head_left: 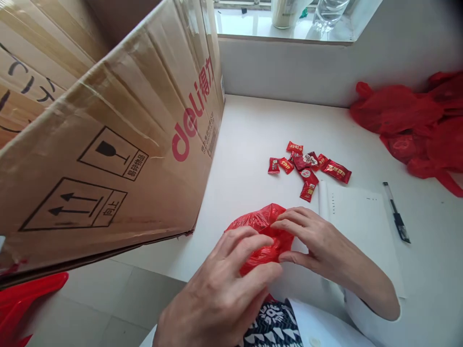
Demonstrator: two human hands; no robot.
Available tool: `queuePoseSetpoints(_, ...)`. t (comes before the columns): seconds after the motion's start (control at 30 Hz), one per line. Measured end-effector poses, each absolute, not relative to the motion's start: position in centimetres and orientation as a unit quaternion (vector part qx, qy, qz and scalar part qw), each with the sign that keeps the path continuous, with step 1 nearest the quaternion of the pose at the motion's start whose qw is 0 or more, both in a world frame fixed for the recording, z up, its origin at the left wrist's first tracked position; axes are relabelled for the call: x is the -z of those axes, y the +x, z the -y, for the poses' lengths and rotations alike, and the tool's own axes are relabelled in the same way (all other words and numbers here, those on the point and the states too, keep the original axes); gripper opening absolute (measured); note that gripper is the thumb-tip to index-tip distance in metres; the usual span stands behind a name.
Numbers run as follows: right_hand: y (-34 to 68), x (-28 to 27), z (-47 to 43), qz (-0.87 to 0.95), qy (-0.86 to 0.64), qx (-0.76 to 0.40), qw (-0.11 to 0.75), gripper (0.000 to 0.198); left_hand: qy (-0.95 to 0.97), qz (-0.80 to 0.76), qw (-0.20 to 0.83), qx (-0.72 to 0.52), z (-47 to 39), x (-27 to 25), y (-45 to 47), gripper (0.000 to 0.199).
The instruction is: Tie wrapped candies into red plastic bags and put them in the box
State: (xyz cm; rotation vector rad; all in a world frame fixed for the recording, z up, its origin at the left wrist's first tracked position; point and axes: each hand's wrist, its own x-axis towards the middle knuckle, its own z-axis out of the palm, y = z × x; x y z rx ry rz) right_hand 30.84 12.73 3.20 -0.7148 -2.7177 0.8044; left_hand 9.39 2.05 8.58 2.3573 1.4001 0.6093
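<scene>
A crumpled red plastic bag [264,217] lies on the white table near its front edge. Over the bag's near left side, my left hand [224,284] has its fingers bent and spread apart, and I see no grip on the plastic. My right hand [311,236] holds the bag's right side, with fingers on top and thumb lower down. Beyond the bag is a loose group of several small red-wrapped candies [306,176]. What the bag contains cannot be made out.
A large open cardboard box [152,120] stands at the left. To the right are an open notebook [361,221], a black pen [398,219] and red bags [408,115]. A cup [284,14] and a clear bottle [329,14] stand on the windowsill.
</scene>
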Motion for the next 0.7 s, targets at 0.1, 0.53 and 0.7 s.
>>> queuePoseSetpoints(0.1,30.9,-2.3,-12.0,0.923,-0.254,-0.265,0.115,0.017,0.867,-0.464,0.077,-0.164,-3.4,-6.3,11.2,0.02)
queuePoseSetpoints(0.53,30.9,-2.9,-13.6,0.885,-0.261,-0.267,0.279,0.01,0.679,-0.578,0.225,-0.392,-5.0,-5.5,7.9,0.013)
queuePoseSetpoints(0.7,34.0,-2.2,-14.7,0.853,-0.324,-0.288,0.289,0.011,0.572,-0.596,0.266,-0.497,-4.5,-4.8,6.3,0.022)
